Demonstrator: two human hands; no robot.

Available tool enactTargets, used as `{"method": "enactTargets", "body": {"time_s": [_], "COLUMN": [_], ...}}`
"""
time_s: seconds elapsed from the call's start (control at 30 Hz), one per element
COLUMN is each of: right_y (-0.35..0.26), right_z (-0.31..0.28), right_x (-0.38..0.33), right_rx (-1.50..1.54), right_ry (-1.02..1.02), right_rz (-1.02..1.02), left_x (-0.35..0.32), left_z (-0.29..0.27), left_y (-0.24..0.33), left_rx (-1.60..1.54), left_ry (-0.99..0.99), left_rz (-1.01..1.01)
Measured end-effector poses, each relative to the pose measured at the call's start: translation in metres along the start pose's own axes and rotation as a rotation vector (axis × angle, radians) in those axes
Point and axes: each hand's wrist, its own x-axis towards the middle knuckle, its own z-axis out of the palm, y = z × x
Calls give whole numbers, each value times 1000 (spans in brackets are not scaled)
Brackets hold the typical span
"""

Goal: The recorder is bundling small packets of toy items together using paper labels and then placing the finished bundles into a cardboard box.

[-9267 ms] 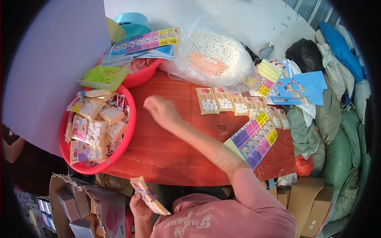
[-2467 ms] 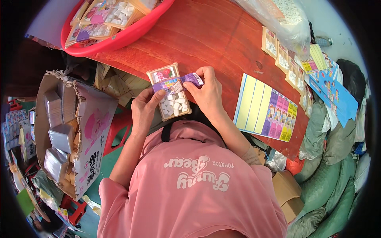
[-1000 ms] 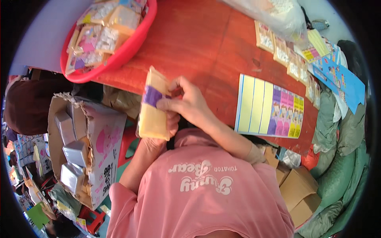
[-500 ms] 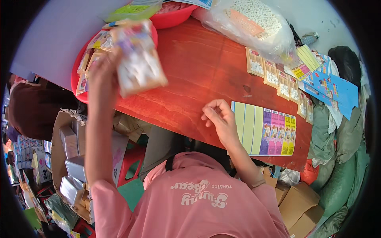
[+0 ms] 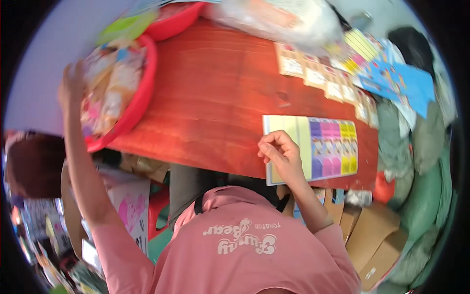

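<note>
My left hand [image 5: 72, 85], smeared by motion, is at the left rim of a red basin [image 5: 149, 93]. The basin holds many small packets [image 5: 115, 88] with white and coloured parts; the blur hides whether the hand grips one. My right hand [image 5: 281, 153] hovers over or rests on the left part of a sheet of coloured labels [image 5: 333, 147], its fingers curled in and the thumb against them, nothing visible in them. That sheet has pale yellow, purple, pink and bright yellow strips.
Along the table's right side lies a row of small trays with white pieces [image 5: 333, 90]. A clear bag [image 5: 279, 19] and another red basin [image 5: 174, 24] are at the back. Blue printed sheets [image 5: 396, 81] lie at right, cardboard boxes [image 5: 374, 230] below.
My left hand has moved left, and the tray of white pieces it carried is no longer seen in it. The view has shifted, with more of the red basin showing. My right hand stays curled.
</note>
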Motion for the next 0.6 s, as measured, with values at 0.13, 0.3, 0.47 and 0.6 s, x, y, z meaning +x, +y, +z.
{"method": "enactTargets", "body": {"time_s": [0.13, 0.3, 0.47, 0.6], "right_y": [-20, -5, 4, 17], "right_z": [-57, -144, -141, -145], "right_x": [12, 29, 43, 50], "right_rx": [-630, -1045, -1106, -1225], "right_ry": [70, 178, 86, 141], "right_rz": [-322, -541, -588, -626], "left_x": [-10, -65, -144, -173], "left_z": [4, -119, -166, -161], "left_y": [-47, 166, 358, 430], "left_rx": [201, -1053, -1305, -1238], "left_ry": [102, 259, 96, -11], "left_rz": [153, 197, 643, 592]}}
